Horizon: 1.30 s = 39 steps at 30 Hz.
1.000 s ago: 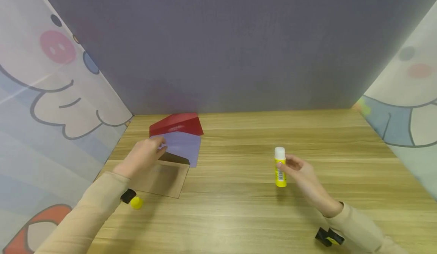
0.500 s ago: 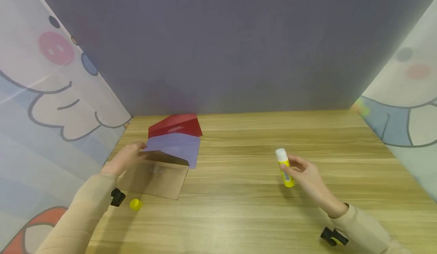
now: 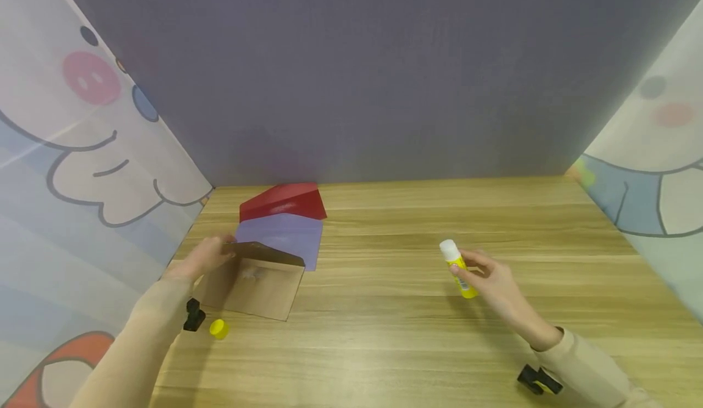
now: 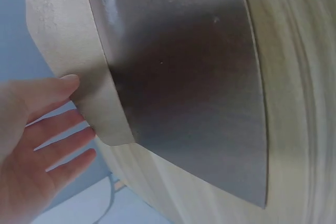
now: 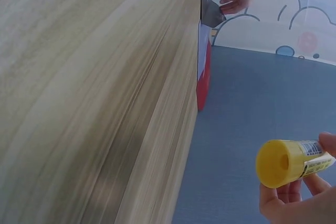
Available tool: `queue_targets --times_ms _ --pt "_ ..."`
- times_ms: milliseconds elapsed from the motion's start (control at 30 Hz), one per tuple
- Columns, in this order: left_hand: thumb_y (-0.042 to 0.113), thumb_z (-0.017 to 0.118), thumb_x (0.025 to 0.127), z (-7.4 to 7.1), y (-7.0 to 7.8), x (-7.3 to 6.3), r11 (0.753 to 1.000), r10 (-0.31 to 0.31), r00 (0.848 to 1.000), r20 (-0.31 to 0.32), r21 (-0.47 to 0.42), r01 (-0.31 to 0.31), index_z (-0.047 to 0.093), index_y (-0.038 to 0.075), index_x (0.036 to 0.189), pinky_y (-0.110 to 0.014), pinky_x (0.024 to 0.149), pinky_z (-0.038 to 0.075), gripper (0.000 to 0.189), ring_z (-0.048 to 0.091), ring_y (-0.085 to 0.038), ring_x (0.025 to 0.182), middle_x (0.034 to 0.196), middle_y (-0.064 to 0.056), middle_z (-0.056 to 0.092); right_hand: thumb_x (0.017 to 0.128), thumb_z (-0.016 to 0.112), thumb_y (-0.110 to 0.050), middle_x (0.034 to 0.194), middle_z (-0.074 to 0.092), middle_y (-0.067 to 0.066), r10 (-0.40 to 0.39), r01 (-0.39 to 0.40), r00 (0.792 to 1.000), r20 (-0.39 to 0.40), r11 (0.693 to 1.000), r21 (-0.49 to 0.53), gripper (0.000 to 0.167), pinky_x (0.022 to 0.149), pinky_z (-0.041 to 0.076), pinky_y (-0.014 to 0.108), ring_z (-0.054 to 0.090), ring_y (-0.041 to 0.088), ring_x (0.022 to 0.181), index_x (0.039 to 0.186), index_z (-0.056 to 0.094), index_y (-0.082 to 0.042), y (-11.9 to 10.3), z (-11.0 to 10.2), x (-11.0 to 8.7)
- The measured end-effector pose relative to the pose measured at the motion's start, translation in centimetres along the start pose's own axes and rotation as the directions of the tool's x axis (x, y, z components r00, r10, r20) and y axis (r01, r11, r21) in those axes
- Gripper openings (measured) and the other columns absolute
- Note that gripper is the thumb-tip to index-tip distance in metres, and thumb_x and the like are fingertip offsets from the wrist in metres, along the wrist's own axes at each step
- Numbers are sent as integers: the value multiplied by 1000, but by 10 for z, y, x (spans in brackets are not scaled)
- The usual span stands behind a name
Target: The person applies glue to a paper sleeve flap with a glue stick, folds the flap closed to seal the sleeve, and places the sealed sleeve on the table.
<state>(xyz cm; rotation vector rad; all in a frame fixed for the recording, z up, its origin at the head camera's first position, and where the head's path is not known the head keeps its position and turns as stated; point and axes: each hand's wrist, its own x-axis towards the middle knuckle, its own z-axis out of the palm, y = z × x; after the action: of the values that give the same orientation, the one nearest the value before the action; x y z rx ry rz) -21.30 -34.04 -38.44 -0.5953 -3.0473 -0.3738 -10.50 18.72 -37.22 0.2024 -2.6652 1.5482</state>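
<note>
My left hand (image 3: 205, 257) pinches the raised flap of a brown paper envelope (image 3: 266, 292) on the table's left side. In the left wrist view the thumb lies on the near face of the flap (image 4: 65, 30), with the fingers behind its edge. A pale glossy streak marks the envelope near the fold. At the right, my right hand (image 3: 491, 283) holds a yellow glue stick (image 3: 463, 277) between thumb and fingers, tilted above the table, its white end up and left. The right wrist view shows the glue stick's yellow base (image 5: 273, 163).
Behind the brown envelope lie a purple envelope (image 3: 280, 230), partly covered by it, and a red envelope (image 3: 291, 204). A small yellow cap (image 3: 218, 329) sits near the left forearm. A grey panel (image 3: 384, 91) rises at the wooden table's (image 3: 384, 335) back edge.
My left hand has moved left from over the brown envelope to the flap's left end, and the flap now stands more upright. The glue stick has gone from upright to tilted.
</note>
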Motion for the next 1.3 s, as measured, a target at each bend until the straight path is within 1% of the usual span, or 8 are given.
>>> queue_targets --times_ms 200,400,567,633,900,1067,1200,1300 --pt "-7 59 75 4 -3 0 999 -36 999 -10 -35 35 59 -13 90 -48 73 47 16 57 -41 83 89 -28 60 86 58 -25 110 55 10 15 -15 1000 11 1000 3 44 86 45 41 47 -3 92 119 52 2 0 -2 0" --pt "-6 56 77 4 -6 4 995 -89 996 -6 -50 88 63 -9 82 -47 67 48 9 58 -38 77 83 -23 62 86 58 -27 110 55 11 39 -40 999 20 999 10 44 79 48 30 48 -1 92 120 52 0 -1 -3 -1" --pt "-8 58 74 6 -11 9 999 -48 998 -45 -27 47 64 -7 77 -46 66 49 6 59 -36 74 77 -20 63 86 58 -27 111 55 11 54 -54 998 17 998 10 45 76 46 24 48 -3 91 120 52 1 -1 -3 -2" --pt "-9 58 74 6 -12 10 999 -34 998 -49 -26 32 64 -7 77 -44 64 49 6 59 -35 72 76 -20 63 86 58 -28 112 54 12 61 -61 998 19 998 16 45 75 47 24 49 0 92 121 51 1 0 -3 -2" --pt "-9 58 76 -3 -10 9 998 0 1000 -11 -58 0 62 -6 79 -42 62 50 5 60 -33 71 77 -20 63 87 57 -28 114 52 17 91 -94 995 41 994 61 49 72 48 29 50 30 102 123 48 3 -1 -4 -1" --pt "-9 57 78 -9 -4 11 994 51 999 -5 -98 -52 62 -6 82 -39 61 50 7 59 -30 70 77 -18 63 88 55 -29 114 52 19 109 -113 993 53 991 76 50 76 46 34 47 34 107 125 46 2 -2 -4 -1" --pt "-5 56 81 -15 3 15 990 63 998 20 -130 -60 62 -4 86 -33 58 47 8 57 -23 68 76 -13 62 88 54 -30 116 51 19 119 -123 991 60 989 78 51 80 44 38 44 35 111 126 44 2 -2 -3 0" --pt "-2 56 82 -18 13 19 988 72 996 44 -139 -65 62 -4 89 -33 60 47 9 56 -21 69 77 -11 62 89 53 -30 117 50 20 117 -122 991 64 990 70 51 81 43 41 44 35 111 127 44 3 -2 -3 0"
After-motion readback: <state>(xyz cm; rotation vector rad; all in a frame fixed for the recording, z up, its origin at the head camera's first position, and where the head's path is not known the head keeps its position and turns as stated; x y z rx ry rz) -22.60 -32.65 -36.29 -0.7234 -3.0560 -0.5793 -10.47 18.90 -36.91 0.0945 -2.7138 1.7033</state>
